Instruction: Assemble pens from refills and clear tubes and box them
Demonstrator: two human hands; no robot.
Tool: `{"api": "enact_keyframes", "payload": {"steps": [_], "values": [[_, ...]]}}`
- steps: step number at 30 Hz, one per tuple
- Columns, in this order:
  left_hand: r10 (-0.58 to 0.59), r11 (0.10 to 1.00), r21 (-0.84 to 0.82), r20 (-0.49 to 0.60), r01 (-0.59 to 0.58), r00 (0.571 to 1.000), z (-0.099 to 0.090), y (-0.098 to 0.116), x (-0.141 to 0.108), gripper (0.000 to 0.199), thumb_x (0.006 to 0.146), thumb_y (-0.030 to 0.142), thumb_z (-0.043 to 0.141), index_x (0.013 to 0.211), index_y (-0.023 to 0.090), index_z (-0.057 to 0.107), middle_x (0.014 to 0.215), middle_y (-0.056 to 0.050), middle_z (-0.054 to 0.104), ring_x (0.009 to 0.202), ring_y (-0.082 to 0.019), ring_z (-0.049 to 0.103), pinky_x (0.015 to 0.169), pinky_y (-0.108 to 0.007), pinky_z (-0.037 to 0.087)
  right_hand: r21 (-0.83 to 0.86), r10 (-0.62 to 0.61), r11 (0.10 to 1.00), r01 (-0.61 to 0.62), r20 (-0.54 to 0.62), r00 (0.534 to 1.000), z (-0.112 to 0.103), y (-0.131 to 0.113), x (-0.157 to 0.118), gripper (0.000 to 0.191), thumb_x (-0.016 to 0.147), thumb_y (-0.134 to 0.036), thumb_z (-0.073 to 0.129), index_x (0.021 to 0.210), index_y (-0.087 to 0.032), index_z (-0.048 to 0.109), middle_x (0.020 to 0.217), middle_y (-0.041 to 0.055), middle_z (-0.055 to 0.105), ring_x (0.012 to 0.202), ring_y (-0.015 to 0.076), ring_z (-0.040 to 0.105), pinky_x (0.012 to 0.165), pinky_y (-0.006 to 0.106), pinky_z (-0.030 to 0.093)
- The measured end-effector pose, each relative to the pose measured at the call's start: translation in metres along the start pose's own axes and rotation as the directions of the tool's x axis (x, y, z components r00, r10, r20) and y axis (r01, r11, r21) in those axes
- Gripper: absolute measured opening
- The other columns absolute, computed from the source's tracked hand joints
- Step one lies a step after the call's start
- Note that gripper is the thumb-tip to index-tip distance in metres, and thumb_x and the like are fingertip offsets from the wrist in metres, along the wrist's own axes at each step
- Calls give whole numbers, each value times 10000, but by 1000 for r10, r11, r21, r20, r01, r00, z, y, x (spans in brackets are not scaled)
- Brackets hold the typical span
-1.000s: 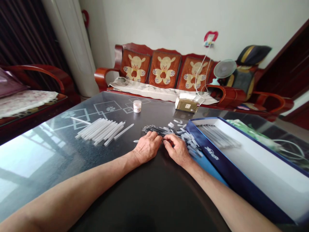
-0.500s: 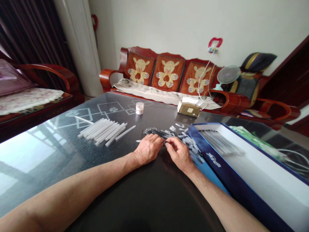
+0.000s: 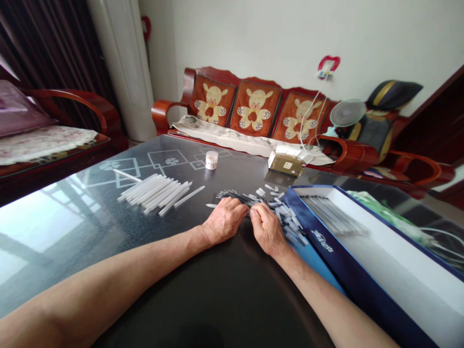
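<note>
My left hand (image 3: pixel 225 220) is closed round a pen whose pale tip (image 3: pixel 211 206) sticks out to its left. Close to its right, my right hand (image 3: pixel 267 227) has its fingers pressed together; whatever they grip is hidden. Just behind both hands lies a bunch of dark pen refills (image 3: pixel 232 194). Pale pen caps (image 3: pixel 288 217) are heaped beyond and right of my right hand. Several white pen barrels (image 3: pixel 155 191) lie side by side at the left, with one barrel (image 3: pixel 189 196) apart on their right.
A blue box (image 3: pixel 315 241) with a white inside stands at the right, holding a row of clear pens (image 3: pixel 335 215). Farther back on the dark table (image 3: pixel 174 280) are a small white jar (image 3: pixel 211 160) and a gold tissue box (image 3: pixel 286 163). A green bag (image 3: pixel 391 212) lies beyond the blue box.
The fingers of my right hand have curled in more and turned slightly. My left hand has hardly moved. The whole view has shifted a little.
</note>
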State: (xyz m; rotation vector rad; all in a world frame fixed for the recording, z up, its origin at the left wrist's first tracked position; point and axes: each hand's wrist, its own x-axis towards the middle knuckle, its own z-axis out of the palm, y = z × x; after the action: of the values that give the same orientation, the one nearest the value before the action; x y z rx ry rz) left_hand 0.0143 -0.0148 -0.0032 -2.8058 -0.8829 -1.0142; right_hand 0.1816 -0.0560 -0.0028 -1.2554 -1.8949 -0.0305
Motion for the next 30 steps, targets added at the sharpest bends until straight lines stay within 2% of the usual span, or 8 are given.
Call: {"api": "enact_keyframes", "payload": {"steps": [4, 8, 10, 17, 21, 24, 26, 30], "values": [[-6, 1000, -7, -9, 6, 1000, 2, -1, 0, 298, 985, 236, 340, 977, 142, 622, 857, -81, 600, 814, -198, 526, 801, -345, 451, -38, 30, 999, -29, 22, 999, 2, 3, 1, 308, 968, -289, 359, 721, -213, 527, 741, 48, 598, 723, 172, 573, 712, 300, 454], [-49, 999, -8, -6, 49, 999, 4, -3, 0, 289, 985, 236, 346, 971, 148, 621, 862, -78, 603, 824, -196, 538, 811, -342, 456, -9, 46, 999, -46, -22, 999, 3, 2, 0, 175, 928, -284, 443, 961, -196, 591, 918, 83, 664, 845, 195, 625, 774, 314, 489], [-53, 999, -1, -2, 53, 999, 6, -4, 0, 283, 984, 239, 354, 962, 150, 621, 863, -77, 603, 823, -199, 538, 807, -346, 455, 7, 38, 999, -38, -20, 999, 3, 2, -1, 154, 899, -265, 483, 988, -192, 586, 916, 79, 660, 820, 191, 628, 756, 310, 498], [-43, 999, 5, 4, 43, 999, 8, -6, 1, 276, 981, 237, 356, 964, 153, 619, 862, -75, 598, 829, -196, 542, 811, -338, 455, 25, 32, 999, -32, -22, 999, 1, 3, 0, 121, 895, -259, 484, 886, -211, 595, 846, 54, 664, 802, 185, 630, 744, 290, 483], [-9, 999, 42, 93, 6, 996, 9, -7, 9, 272, 968, 213, 358, 922, 148, 618, 839, -71, 591, 789, -191, 539, 797, -330, 461, -25, 69, 997, -70, -5, 998, 1, 5, 5, 205, 913, -277, 444, 809, -207, 606, 808, 56, 680, 767, 184, 633, 707, 276, 457], [-45, 997, 71, 144, 35, 989, 12, -8, 15, 247, 946, 170, 367, 886, 141, 605, 838, -78, 595, 776, -192, 543, 785, -330, 469, -129, 152, 980, -151, -8, 988, 5, 6, 11, 285, 911, -298, 439, 683, -217, 590, 669, 41, 657, 641, 178, 605, 604, 268, 413], [-84, 994, 79, 128, 74, 988, 15, -10, 17, 232, 938, 158, 371, 884, 142, 596, 847, -81, 596, 786, -193, 547, 793, -334, 471, -168, 187, 967, -191, -43, 981, 10, 5, 15, 311, 910, -316, 440, 652, -221, 587, 610, 33, 639, 586, 174, 583, 559, 267, 382], [-108, 994, 35, 54, 106, 993, 19, -14, 15, 229, 948, 167, 369, 879, 158, 587, 850, -67, 591, 804, -189, 548, 799, -328, 471, -145, 159, 974, -175, -115, 981, 19, 4, 17, 360, 936, -354, 406, 659, -219, 591, 625, 41, 652, 584, 172, 578, 561, 267, 379]]}}
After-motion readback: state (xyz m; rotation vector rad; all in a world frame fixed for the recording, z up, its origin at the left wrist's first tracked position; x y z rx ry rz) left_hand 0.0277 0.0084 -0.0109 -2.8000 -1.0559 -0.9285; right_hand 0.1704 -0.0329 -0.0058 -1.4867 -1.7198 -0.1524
